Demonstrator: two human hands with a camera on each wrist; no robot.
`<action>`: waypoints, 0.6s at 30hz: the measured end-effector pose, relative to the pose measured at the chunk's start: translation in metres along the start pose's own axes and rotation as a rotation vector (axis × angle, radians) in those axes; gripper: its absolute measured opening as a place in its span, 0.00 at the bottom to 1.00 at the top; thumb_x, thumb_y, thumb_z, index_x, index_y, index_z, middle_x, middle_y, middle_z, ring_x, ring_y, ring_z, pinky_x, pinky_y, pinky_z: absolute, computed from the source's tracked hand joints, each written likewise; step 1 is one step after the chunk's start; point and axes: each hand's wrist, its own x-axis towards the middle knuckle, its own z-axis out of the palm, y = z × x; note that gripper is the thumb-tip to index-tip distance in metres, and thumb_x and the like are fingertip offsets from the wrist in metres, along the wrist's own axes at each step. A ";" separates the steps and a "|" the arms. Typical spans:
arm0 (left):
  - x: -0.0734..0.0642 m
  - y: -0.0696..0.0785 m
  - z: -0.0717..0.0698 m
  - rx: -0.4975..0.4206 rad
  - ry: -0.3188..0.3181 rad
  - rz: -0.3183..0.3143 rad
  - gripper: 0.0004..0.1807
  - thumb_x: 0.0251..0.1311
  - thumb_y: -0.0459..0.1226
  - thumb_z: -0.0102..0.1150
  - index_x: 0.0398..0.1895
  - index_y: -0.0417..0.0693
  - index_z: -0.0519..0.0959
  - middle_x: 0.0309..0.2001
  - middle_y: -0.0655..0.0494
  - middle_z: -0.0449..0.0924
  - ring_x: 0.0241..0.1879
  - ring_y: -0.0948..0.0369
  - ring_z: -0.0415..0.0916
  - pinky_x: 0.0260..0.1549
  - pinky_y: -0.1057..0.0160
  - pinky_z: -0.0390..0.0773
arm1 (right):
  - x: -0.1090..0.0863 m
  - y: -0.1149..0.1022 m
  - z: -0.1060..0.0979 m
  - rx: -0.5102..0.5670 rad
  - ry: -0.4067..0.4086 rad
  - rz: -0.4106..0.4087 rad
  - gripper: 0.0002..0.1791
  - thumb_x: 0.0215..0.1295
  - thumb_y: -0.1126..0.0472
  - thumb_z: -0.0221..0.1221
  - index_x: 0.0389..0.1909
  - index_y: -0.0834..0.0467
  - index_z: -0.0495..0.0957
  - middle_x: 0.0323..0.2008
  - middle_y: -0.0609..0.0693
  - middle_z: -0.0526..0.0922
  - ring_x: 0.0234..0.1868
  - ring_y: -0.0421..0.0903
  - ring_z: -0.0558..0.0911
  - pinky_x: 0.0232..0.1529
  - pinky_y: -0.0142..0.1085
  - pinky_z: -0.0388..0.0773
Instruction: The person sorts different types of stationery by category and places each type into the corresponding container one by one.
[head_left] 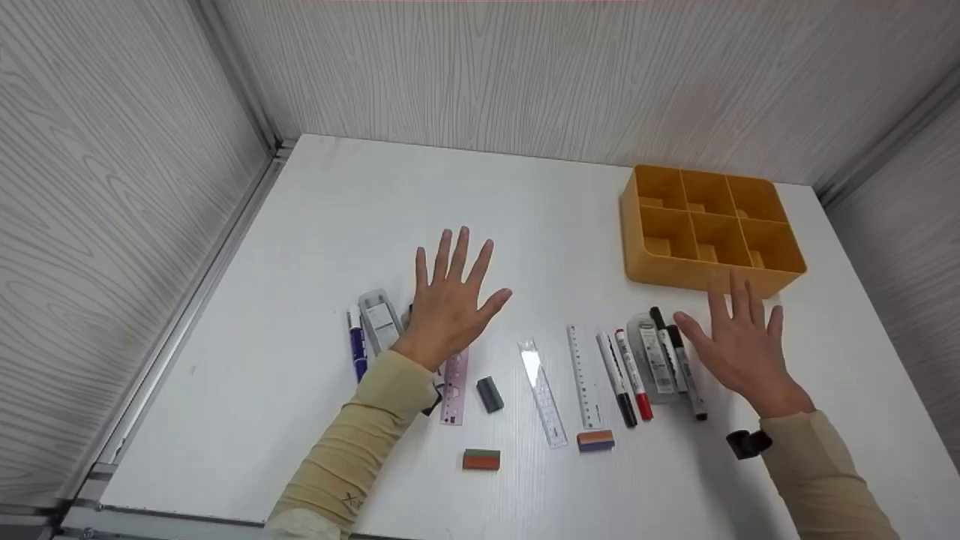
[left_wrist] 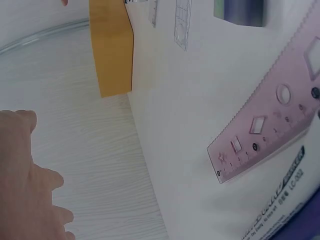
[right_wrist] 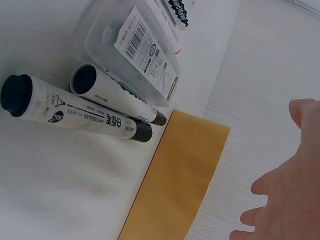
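Note:
My left hand (head_left: 448, 311) is spread flat above the items at the table's left, holding nothing. Below it lie a pink ruler (head_left: 454, 390), a blue-and-white marker (head_left: 358, 343) and a clear plastic case (head_left: 381, 319); the hand and sleeve partly hide them. My right hand (head_left: 742, 345), fingers spread, hovers in front of the orange organizer (head_left: 712, 276), also holding nothing. Just left of it lie two dark-capped markers (head_left: 688, 375) and another clear case (head_left: 654, 356) with a label. The right wrist view shows these whiteboard markers (right_wrist: 75, 110) beside the case (right_wrist: 135, 55).
Two clear rulers (head_left: 544, 394) (head_left: 585, 375), a black-capped marker (head_left: 617, 381) and a red-capped marker (head_left: 635, 375) lie mid-table. Nearby are a dark eraser block (head_left: 490, 394), a green-red block (head_left: 481, 460) and an orange-blue block (head_left: 595, 441). Wood-grain panels (head_left: 487, 75) enclose the table.

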 end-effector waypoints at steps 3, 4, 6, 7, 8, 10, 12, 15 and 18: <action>0.001 0.000 0.002 0.015 -0.005 -0.006 0.42 0.70 0.67 0.30 0.80 0.60 0.43 0.81 0.47 0.33 0.80 0.47 0.27 0.73 0.36 0.32 | 0.001 0.003 -0.002 0.000 -0.013 0.015 0.51 0.71 0.29 0.38 0.79 0.57 0.32 0.77 0.68 0.30 0.76 0.71 0.35 0.66 0.73 0.24; 0.002 0.001 0.002 0.012 -0.005 -0.005 0.42 0.70 0.67 0.30 0.80 0.59 0.43 0.81 0.47 0.33 0.80 0.47 0.27 0.73 0.36 0.32 | 0.001 0.004 -0.003 -0.003 -0.015 0.022 0.51 0.71 0.29 0.38 0.79 0.58 0.33 0.77 0.68 0.30 0.76 0.71 0.35 0.66 0.73 0.24; 0.004 0.002 0.003 0.003 -0.005 -0.003 0.42 0.70 0.67 0.30 0.80 0.59 0.43 0.81 0.47 0.33 0.80 0.47 0.28 0.74 0.37 0.32 | 0.002 0.007 -0.005 -0.004 -0.014 0.032 0.51 0.71 0.29 0.37 0.79 0.60 0.33 0.77 0.69 0.30 0.76 0.71 0.35 0.66 0.73 0.25; 0.005 0.003 0.004 -0.003 -0.007 -0.004 0.42 0.70 0.67 0.30 0.80 0.58 0.43 0.81 0.46 0.34 0.80 0.47 0.28 0.74 0.37 0.32 | 0.003 0.009 -0.005 -0.003 -0.011 0.036 0.51 0.72 0.29 0.37 0.78 0.60 0.33 0.77 0.70 0.31 0.76 0.72 0.35 0.66 0.73 0.25; 0.006 0.004 0.005 -0.011 -0.009 -0.004 0.42 0.71 0.67 0.31 0.80 0.57 0.43 0.81 0.46 0.34 0.80 0.47 0.28 0.74 0.37 0.32 | 0.005 0.011 -0.006 0.000 -0.009 0.043 0.51 0.72 0.29 0.36 0.78 0.61 0.34 0.77 0.70 0.31 0.76 0.72 0.36 0.66 0.73 0.26; 0.009 0.007 0.006 -0.025 -0.018 -0.007 0.42 0.71 0.66 0.32 0.80 0.56 0.44 0.81 0.45 0.34 0.80 0.46 0.29 0.74 0.38 0.34 | 0.008 0.016 -0.008 0.013 -0.003 0.057 0.51 0.72 0.29 0.35 0.78 0.62 0.34 0.77 0.70 0.31 0.76 0.73 0.36 0.67 0.73 0.27; 0.012 0.010 0.007 -0.037 -0.021 -0.007 0.41 0.72 0.64 0.33 0.80 0.55 0.45 0.80 0.43 0.37 0.79 0.45 0.32 0.74 0.38 0.37 | 0.011 0.021 -0.010 0.036 0.007 0.076 0.50 0.73 0.30 0.35 0.78 0.63 0.34 0.77 0.70 0.31 0.75 0.74 0.38 0.67 0.73 0.28; 0.018 0.018 0.010 -0.063 -0.024 0.002 0.40 0.73 0.62 0.36 0.80 0.52 0.47 0.79 0.40 0.41 0.79 0.43 0.37 0.74 0.40 0.43 | 0.017 0.031 -0.012 0.073 0.033 0.114 0.49 0.74 0.31 0.34 0.77 0.66 0.36 0.76 0.72 0.33 0.74 0.76 0.41 0.68 0.73 0.32; 0.024 0.027 0.013 -0.085 -0.016 0.021 0.39 0.74 0.59 0.37 0.79 0.49 0.49 0.77 0.39 0.47 0.77 0.43 0.43 0.74 0.43 0.49 | 0.023 0.042 -0.016 0.125 0.044 0.154 0.48 0.75 0.34 0.33 0.76 0.70 0.38 0.75 0.75 0.35 0.73 0.77 0.43 0.67 0.72 0.38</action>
